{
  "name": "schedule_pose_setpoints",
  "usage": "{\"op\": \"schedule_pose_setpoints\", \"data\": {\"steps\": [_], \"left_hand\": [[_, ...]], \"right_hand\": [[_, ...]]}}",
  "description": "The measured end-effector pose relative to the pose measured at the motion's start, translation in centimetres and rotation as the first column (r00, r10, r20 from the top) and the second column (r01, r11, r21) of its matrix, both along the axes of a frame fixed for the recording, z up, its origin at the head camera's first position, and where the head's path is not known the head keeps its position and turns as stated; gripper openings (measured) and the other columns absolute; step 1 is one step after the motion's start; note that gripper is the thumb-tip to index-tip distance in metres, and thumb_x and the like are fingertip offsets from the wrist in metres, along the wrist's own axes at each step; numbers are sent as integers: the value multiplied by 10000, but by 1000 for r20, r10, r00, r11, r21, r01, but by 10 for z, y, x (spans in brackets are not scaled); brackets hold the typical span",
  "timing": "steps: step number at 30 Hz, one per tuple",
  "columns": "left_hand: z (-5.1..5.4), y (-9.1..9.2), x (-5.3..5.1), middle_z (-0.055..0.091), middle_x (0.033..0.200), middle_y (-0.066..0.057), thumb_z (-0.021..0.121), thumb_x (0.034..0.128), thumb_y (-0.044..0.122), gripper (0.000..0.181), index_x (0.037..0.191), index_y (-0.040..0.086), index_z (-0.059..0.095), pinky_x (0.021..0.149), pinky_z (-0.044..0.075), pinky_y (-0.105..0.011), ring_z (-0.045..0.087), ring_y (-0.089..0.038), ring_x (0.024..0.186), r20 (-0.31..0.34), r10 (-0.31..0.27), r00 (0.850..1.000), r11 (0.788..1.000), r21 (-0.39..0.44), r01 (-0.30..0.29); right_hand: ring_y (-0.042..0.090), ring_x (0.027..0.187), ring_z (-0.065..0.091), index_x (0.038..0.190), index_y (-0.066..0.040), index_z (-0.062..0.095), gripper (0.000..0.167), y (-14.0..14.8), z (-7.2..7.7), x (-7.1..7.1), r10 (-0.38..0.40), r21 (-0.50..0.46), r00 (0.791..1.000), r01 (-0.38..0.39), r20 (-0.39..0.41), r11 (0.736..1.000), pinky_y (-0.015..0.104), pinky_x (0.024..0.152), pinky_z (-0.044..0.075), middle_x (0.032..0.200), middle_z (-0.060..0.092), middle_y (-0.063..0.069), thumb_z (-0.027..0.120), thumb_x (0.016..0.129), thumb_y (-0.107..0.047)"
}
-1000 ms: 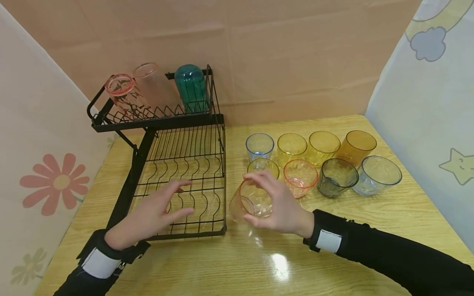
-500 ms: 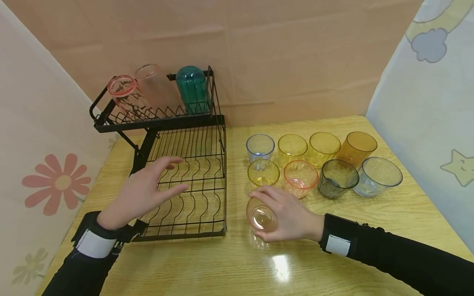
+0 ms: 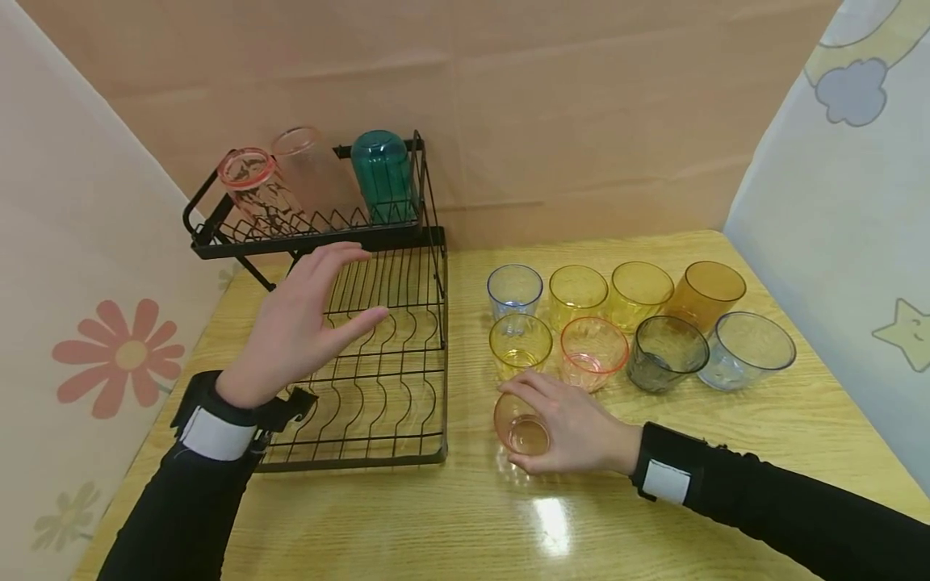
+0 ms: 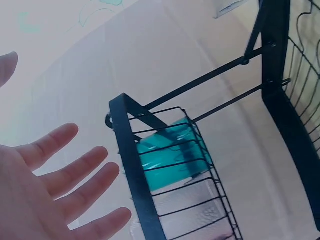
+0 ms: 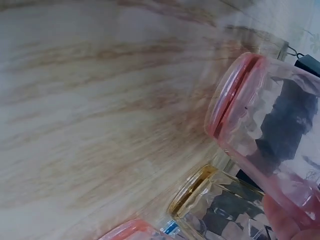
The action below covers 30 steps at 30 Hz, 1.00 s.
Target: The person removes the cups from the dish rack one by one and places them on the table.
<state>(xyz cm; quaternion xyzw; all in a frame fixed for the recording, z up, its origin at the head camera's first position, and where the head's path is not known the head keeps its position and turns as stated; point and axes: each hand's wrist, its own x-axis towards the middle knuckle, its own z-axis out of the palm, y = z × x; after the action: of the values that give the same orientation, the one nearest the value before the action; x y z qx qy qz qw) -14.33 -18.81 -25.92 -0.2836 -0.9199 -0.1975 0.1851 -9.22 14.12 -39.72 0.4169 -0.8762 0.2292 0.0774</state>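
Right hand (image 3: 574, 421) pinches pink glass (image 3: 525, 432) nearest front edge of desk (image 3: 392, 520) — press evenly, avoid yellow glass (image 3: 519, 351); your left hand (image 3: 294, 327) spread.

Free strip between rack (image 3: 363, 462) and held pink glass (image 3: 525, 432); yellow glass (image 3: 521, 349) seemingly blocks behind.

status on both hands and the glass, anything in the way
Right hand holding pale pink glass. Left hand empty, near rack. Possible snag: yellow glass just beyond the held one.
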Motion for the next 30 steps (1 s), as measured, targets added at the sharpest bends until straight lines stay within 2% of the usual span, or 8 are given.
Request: {"op": "schedule_pose_setpoints", "data": {"steps": [3, 8, 11, 14, 20, 27, 30], "left_hand": [[5, 4, -2, 457, 1420, -112, 746, 850, 368, 639, 1364, 79, 500, 867, 467, -530, 444, -316, 1283, -34, -6, 999, 1000, 9, 7], [19, 9, -8, 461, 1415, -140, 713, 860, 404, 670, 1392, 66, 484, 959, 410, -527, 437, -333, 1284, -101, -41, 994, 999, -17, 39], [31, 12, -15, 436, 1440, -157, 698, 851, 445, 731, 1435, 83, 448, 1019, 352, -537, 414, -356, 1299, -141, -41, 989, 997, -74, 31], [44, 14, -23, 389, 1478, -172, 702, 841, 477, 793, 1476, 110, 401, 1072, 291, -530, 368, -367, 1334, -161, -28, 987, 990, -142, 5], [64, 15, -39, 301, 1526, -193, 684, 856, 520, 859, 1523, 124, 315, 1135, 170, -510, 268, -373, 1397, -122, 7, 993, 970, -241, -37], [79, 18, -52, 290, 1530, -193, 661, 873, 531, 862, 1536, 129, 285, 1126, 174, -538, 271, -395, 1390, -69, 46, 997, 961, -270, -62], [84, 19, -59, 295, 1529, -191, 638, 883, 540, 846, 1536, 136, 283, 1104, 208, -571, 279, -399, 1387, -21, 63, 998, 959, -274, -66]], "right_hand": [[189, 996, 589, 1374, -62, 482, 838, 1, -1, 0, -9, 18, 1000, 9, 16, 1000, 356, 754, 534, 1255, 512, 39, 772, 732, -517], [223, 1101, 559, 1442, -93, 421, 900, 6, 0, 2, -9, 56, 1000, 8, 23, 998, 406, 793, 524, 1342, 472, 59, 715, 768, -613], [251, 1198, 502, 1466, -107, 399, 926, 11, 1, 1, 30, 55, 999, -29, -23, 998, 455, 870, 499, 1380, 451, 78, 686, 775, -652], [264, 1244, 464, 1466, -115, 406, 936, 16, 3, 2, 65, 33, 995, -63, -76, 997, 473, 929, 466, 1397, 440, 91, 736, 750, -617], [309, 1274, 430, 1456, -116, 424, 944, 30, 12, 4, 60, 39, 992, -56, -108, 998, 554, 967, 413, 1441, 402, 118, 802, 707, -549], [335, 1260, 448, 1426, -95, 449, 913, 46, 26, 1, 41, 48, 986, -34, -162, 998, 547, 958, 425, 1446, 398, 140, 776, 722, -577], [352, 1250, 458, 1425, -91, 453, 902, 51, 32, -2, 26, 52, 984, -17, -178, 998, 543, 937, 441, 1439, 407, 153, 770, 731, -571]]}}
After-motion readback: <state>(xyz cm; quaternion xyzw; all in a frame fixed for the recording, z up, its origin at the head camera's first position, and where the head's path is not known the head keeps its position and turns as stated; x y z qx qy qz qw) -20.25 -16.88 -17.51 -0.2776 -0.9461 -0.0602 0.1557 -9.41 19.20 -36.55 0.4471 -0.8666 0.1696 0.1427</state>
